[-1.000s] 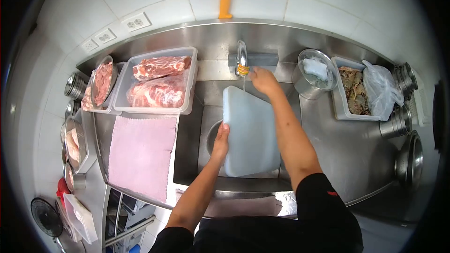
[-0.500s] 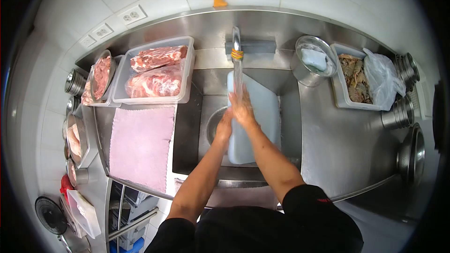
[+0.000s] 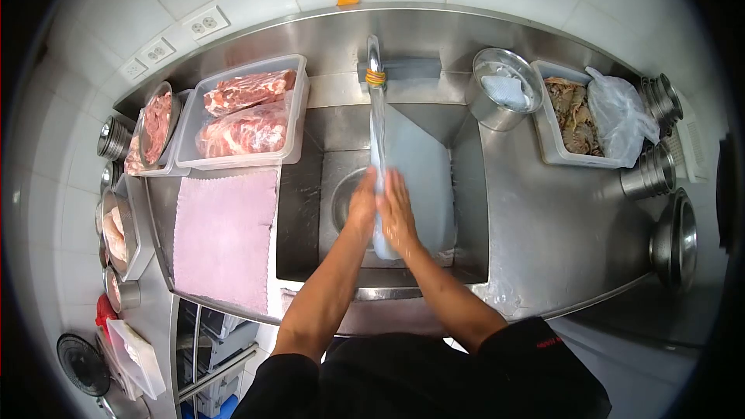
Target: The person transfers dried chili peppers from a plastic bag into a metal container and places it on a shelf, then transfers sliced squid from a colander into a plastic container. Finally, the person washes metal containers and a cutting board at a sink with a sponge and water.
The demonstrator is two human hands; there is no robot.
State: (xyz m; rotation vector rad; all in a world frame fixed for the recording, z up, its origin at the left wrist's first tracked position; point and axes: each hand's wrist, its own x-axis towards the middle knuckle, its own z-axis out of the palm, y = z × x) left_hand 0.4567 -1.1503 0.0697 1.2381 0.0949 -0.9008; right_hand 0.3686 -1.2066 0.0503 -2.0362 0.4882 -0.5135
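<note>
A pale blue-white board (image 3: 423,186) stands tilted in the steel sink (image 3: 469,209). Water runs from the faucet (image 3: 374,58), which has yellow and orange bands round its spout, onto the board's left edge. My left hand (image 3: 363,200) is at the left side of that edge, its fingers partly blurred and seeming to grip the board. On the other side, my right hand (image 3: 396,209) lies flat against the board near the same edge, fingers stretched out under the stream. The two hands are close together, with the board's edge between them.
A plastic tub (image 3: 293,147) of raw meat and a pink cloth (image 3: 225,240) are left of the sink. To the right stand a steel pot (image 3: 497,115) and a tub (image 3: 574,159) with shellfish and a plastic bag (image 3: 617,120). Steel bowls (image 3: 683,240) stand farther right.
My right hand has come down from the faucet to the board's left edge, beside my left hand. The water stream has become stronger. The view has shifted slightly.
</note>
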